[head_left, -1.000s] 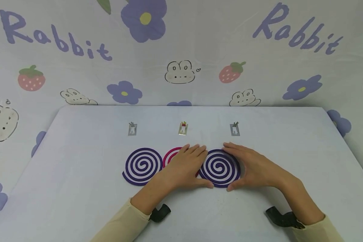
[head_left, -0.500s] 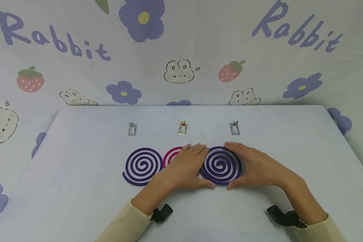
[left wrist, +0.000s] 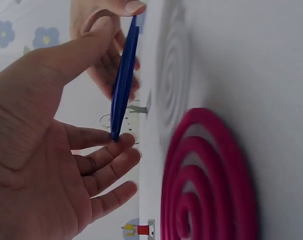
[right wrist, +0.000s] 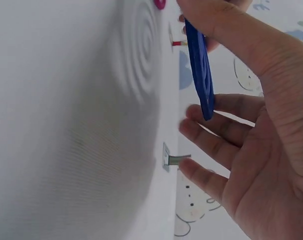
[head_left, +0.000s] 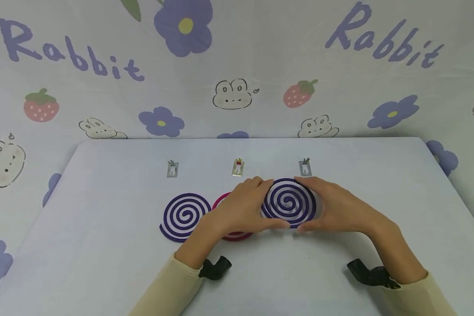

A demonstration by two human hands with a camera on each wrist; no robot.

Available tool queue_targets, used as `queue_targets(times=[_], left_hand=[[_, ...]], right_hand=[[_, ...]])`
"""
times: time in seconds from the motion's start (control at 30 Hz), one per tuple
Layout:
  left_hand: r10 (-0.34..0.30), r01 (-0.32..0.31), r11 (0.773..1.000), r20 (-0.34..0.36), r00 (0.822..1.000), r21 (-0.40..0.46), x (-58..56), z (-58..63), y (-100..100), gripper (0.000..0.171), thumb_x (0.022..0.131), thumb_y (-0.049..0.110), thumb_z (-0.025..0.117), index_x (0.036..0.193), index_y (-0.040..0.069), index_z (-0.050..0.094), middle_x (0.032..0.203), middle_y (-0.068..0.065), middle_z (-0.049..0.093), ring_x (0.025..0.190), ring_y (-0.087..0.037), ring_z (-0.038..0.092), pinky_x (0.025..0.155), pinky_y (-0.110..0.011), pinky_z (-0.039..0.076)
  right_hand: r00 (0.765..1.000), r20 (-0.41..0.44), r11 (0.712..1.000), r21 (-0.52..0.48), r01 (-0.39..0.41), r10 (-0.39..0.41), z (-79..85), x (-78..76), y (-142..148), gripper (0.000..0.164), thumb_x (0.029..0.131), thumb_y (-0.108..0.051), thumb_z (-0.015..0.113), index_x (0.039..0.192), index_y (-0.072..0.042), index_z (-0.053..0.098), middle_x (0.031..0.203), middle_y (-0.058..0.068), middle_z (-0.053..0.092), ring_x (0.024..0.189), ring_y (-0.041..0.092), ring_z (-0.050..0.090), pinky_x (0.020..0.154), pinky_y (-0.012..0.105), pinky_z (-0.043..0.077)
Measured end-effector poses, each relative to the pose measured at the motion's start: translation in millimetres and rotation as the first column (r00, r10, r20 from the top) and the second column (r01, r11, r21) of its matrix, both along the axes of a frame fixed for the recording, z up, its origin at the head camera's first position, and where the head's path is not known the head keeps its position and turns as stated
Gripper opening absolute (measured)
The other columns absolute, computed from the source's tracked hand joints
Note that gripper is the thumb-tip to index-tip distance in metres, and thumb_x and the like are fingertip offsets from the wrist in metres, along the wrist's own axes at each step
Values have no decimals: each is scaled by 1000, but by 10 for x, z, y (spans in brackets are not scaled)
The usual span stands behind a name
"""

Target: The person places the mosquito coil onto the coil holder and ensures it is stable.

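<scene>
A dark blue-purple mosquito coil (head_left: 288, 202) is held between both hands, raised off the table with its shadow below it in the wrist views. My left hand (head_left: 240, 206) grips its left edge, thumb at the near side and fingers at the far side. The right hand (head_left: 341, 208) pinches the opposite edge in the same way. Under the left hand lies a pink-red coil (left wrist: 234, 160), partly covered in the head view. Another purple coil (head_left: 186, 215) lies flat to its left, its lower right edge close to the left forearm.
Three small metal coil stands stand in a row farther back: a silver one (head_left: 172, 169) at left, a gold one with red (head_left: 238, 168) in the middle, a silver one (head_left: 305, 167) at right. Behind the white table (head_left: 114, 188) hangs a patterned cloth (head_left: 260, 52).
Both hands have lifted the right-hand purple coil off the table and moved it a little away from me. More of the pink-red coil's near edge shows. The left purple coil has stayed put.
</scene>
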State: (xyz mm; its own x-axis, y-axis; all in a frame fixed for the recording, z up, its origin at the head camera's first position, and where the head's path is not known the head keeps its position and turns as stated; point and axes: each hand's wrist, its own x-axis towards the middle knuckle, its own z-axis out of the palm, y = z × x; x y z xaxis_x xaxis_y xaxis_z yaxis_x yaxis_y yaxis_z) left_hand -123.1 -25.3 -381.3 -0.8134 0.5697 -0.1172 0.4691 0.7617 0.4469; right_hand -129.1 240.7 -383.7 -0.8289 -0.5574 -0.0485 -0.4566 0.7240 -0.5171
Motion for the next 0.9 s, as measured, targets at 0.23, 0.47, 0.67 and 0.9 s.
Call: queue_targets(times=[0.23,0.47,0.67,0.9], left_hand=[[106,-117,984,87,991,136,-168,65,121,78,101,51,67,162,11,41,147,-15,57,130,-28,63,114,-47,55],[155,-188,946,142,978,264,-287,84,174,67,106,34,62,163,9,38,153,-21,54,140,-34,58,119,-51,50],[166,-233,910,213,963,344,-408,57,234,60,107,23,60,162,10,40,150,-18,60,128,-33,64,110,-48,56],[207,-337,839,321,924,428,-524,46,333,64,105,24,65,163,15,40,149,-15,62,121,-30,67,102,-43,61]], right_hand=[[998,17,998,-10,62,-62,38,-126,60,116,71,-49,98,162,-7,40,137,13,63,130,32,62,112,58,54],[997,13,997,-35,76,-75,103,-227,66,118,75,-43,97,165,-3,32,143,21,56,133,38,58,113,60,52],[997,31,996,-43,76,-75,157,-317,104,119,76,-40,96,166,-2,28,139,22,54,129,36,58,113,60,52],[994,62,994,-57,92,-89,199,-422,151,120,78,-35,96,168,-6,22,140,23,50,126,36,56,109,59,55]])
